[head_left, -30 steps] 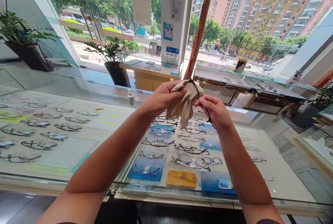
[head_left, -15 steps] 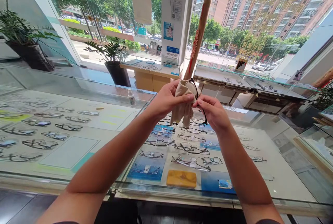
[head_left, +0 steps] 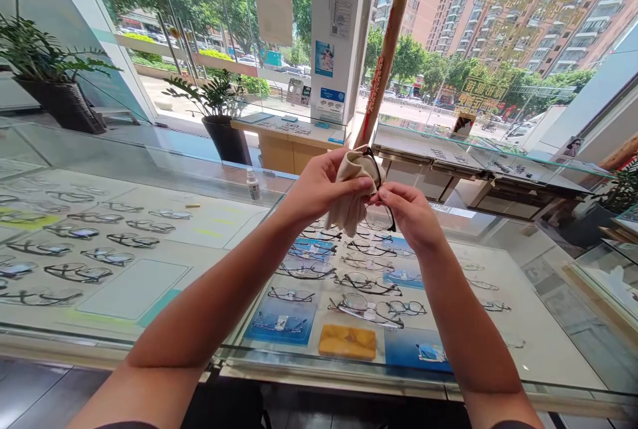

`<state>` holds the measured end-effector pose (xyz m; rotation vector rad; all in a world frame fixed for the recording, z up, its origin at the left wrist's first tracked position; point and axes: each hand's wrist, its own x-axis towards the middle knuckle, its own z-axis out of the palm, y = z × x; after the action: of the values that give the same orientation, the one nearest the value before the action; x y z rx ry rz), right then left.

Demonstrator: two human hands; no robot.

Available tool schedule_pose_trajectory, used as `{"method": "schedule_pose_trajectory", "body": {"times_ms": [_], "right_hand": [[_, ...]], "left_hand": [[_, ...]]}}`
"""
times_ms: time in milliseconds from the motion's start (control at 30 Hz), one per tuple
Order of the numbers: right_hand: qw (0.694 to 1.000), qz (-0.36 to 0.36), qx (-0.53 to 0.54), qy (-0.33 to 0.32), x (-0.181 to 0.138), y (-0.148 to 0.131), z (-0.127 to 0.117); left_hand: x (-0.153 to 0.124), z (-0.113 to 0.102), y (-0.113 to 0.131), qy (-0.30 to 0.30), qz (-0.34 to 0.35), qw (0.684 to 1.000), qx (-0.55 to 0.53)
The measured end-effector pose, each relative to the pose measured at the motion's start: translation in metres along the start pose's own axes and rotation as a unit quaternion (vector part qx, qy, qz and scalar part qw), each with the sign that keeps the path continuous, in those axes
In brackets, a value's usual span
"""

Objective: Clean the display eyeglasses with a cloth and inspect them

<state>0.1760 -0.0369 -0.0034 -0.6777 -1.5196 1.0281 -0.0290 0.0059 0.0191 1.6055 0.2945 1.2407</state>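
Above the glass counter my left hand pinches a beige cleaning cloth, its thumb lying across the front. The cloth is folded around one lens of a pair of black-framed eyeglasses, so most of that lens is hidden. On the other side, my right hand grips the frame between thumb and fingertips. A dark temple arm of the glasses hangs below those fingers. Both hands are close together, nearly touching at the cloth.
Under my arms, the glass display counter holds several rows of eyeglasses and a yellow-brown case. A small spray bottle stands on the glass to the left. Beyond are a potted plant, a wooden pole and low display cabinets.
The cloth has shifted slightly, its lower end bunched a little higher. Both hands keep nearly the same place and the same grip on cloth and glasses.
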Motion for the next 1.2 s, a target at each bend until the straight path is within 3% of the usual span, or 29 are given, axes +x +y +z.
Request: {"method": "schedule_pose_trajectory", "body": {"times_ms": [333, 733, 933, 1200], "right_hand": [[0.999, 0.022, -0.036, -0.021, -0.002, -0.005, -0.002], [0.999, 0.048, 0.002, 0.012, 0.001, 0.002, -0.002], [0.998, 0.053, 0.001, -0.035, 0.001, -0.002, -0.001], [0.996, 0.042, -0.035, -0.064, -0.001, -0.006, -0.003]], "left_hand": [[0.001, -0.006, 0.005, 0.003, 0.024, 0.998, 0.053], [0.0, -0.001, -0.009, -0.02, -0.019, 1.0, 0.007], [-0.001, 0.006, -0.017, 0.012, 0.024, 1.0, 0.016], [-0.003, 0.017, -0.008, 0.024, 0.036, 0.999, 0.018]]}}
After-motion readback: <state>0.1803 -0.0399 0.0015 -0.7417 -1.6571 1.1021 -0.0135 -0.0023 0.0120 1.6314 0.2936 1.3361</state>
